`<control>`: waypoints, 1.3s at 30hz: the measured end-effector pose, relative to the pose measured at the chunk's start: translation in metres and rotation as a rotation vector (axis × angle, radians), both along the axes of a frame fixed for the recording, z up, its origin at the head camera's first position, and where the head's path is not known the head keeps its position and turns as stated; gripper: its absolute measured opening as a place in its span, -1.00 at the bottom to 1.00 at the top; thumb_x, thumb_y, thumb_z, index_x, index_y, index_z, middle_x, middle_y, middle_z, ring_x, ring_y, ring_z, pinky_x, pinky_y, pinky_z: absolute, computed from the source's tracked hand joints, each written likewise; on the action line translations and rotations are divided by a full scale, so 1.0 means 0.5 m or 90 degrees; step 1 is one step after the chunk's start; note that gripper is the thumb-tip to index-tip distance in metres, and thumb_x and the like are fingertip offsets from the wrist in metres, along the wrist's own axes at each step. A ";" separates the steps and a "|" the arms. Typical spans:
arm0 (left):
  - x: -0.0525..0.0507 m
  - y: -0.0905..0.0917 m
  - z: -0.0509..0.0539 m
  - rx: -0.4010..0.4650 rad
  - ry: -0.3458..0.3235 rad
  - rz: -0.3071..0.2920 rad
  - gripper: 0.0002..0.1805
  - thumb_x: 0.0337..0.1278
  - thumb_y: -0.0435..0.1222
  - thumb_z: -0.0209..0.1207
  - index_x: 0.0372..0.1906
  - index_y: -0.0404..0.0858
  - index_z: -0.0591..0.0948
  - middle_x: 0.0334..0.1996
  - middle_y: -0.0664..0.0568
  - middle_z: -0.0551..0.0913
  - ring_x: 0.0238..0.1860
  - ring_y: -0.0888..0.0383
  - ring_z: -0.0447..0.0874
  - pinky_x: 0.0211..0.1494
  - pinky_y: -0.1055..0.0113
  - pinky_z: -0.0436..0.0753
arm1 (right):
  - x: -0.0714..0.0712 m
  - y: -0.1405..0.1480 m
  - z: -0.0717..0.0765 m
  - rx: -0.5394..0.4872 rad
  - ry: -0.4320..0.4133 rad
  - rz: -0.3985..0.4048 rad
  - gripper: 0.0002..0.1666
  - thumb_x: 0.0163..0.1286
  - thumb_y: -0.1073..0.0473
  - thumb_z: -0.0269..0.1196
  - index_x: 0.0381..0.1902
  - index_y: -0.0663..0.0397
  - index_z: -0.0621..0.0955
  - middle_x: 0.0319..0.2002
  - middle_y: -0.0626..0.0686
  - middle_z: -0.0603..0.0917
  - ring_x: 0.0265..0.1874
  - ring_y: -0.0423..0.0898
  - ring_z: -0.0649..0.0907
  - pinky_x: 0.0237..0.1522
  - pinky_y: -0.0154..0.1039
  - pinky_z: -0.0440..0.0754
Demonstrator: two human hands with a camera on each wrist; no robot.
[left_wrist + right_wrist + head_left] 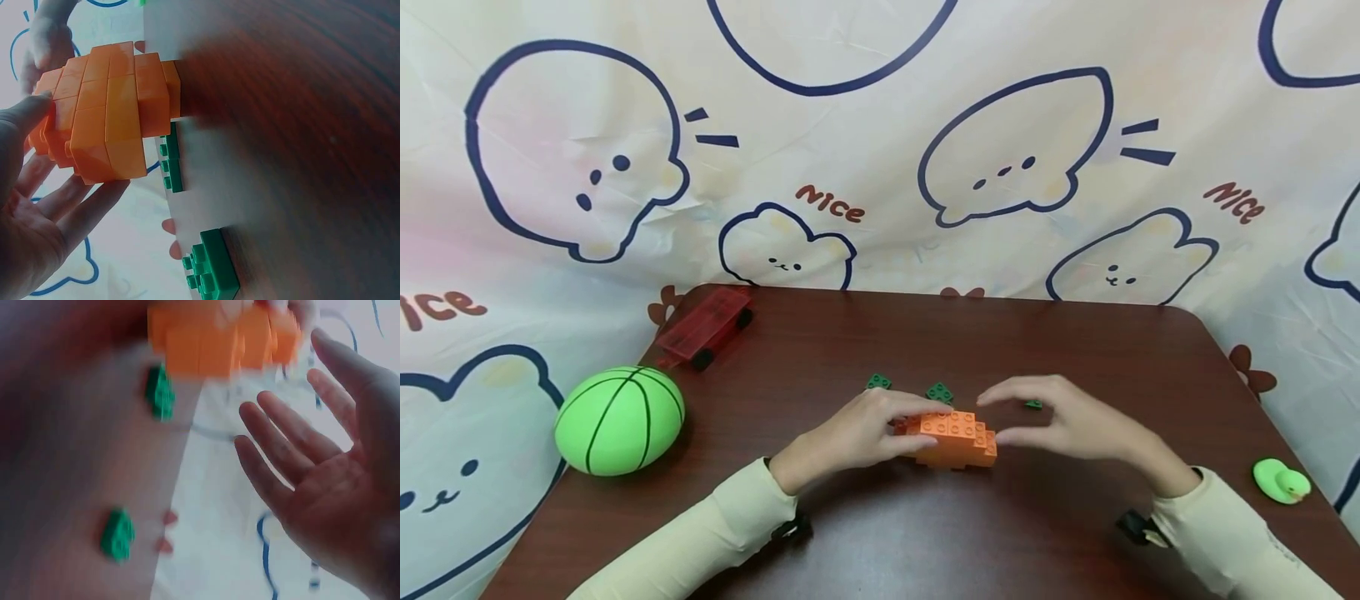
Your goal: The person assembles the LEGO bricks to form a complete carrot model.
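My left hand point(857, 429) grips a stepped block of joined orange toy bricks point(958, 446), thumb on the near side and fingers on the far side. In the left wrist view the orange block point(103, 119) hangs above the tabletop. To its right, my right hand point(1067, 421) has loosely bent, spread fingers and holds nothing. The right thumb tip is close to the block's right end; whether it touches is unclear. Behind the hands lie a green brick point(939, 392), another green brick point(878, 381) and a partly hidden green piece point(1033, 404).
On the brown table point(850, 542), a green ball with black lines point(621, 421) sits at the left edge. A translucent red toy cart point(707, 325) stands at the back left, and a green rubber duck point(1281, 482) at the right. A printed cloth point(880, 150) hangs behind.
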State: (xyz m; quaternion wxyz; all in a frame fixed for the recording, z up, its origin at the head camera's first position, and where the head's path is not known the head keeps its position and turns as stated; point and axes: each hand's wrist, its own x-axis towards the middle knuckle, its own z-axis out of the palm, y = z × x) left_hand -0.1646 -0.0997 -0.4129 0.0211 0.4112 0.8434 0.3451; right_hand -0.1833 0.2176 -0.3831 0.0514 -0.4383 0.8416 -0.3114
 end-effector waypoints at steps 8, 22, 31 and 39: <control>0.002 -0.004 0.003 -0.010 0.005 0.019 -0.52 0.35 -0.02 0.31 0.33 0.10 0.61 0.17 0.19 0.74 -0.08 0.40 0.68 -0.01 0.41 0.69 | -0.092 0.104 -0.051 0.114 0.048 -0.176 -0.60 0.27 0.11 0.51 0.06 -0.03 0.73 0.03 -0.02 0.78 0.02 -0.01 0.73 0.08 0.07 0.71; -0.001 0.002 0.005 -0.008 0.007 0.004 -0.53 0.35 -0.05 0.32 0.32 0.07 0.62 0.12 0.18 0.76 -0.32 0.31 0.55 -0.32 0.50 0.52 | -0.133 0.104 -0.119 0.133 0.045 -0.145 -0.73 0.18 0.09 0.56 -0.16 -0.17 0.74 -0.14 -0.16 0.76 -0.19 -0.18 0.66 -0.10 -0.24 0.71; 0.000 0.002 0.003 -0.006 0.002 0.003 -0.53 0.35 -0.03 0.31 0.32 0.08 0.62 0.14 0.18 0.76 -0.21 0.38 0.61 -0.15 0.41 0.68 | -0.101 0.072 -0.097 0.068 0.058 -0.141 -0.77 0.19 0.19 0.55 -0.27 -0.25 0.74 -0.15 -0.19 0.77 -0.18 -0.27 0.68 -0.14 -0.24 0.75; 0.001 0.001 0.005 -0.003 -0.001 -0.004 -0.52 0.35 -0.04 0.31 0.33 0.04 0.62 0.12 0.15 0.76 -0.30 0.36 0.58 -0.23 0.47 0.64 | -0.014 -0.009 -0.024 -0.091 0.090 -0.026 -0.73 0.16 0.23 0.57 -0.27 -0.28 0.78 -0.11 -0.11 0.81 -0.18 -0.23 0.77 -0.12 -0.43 0.72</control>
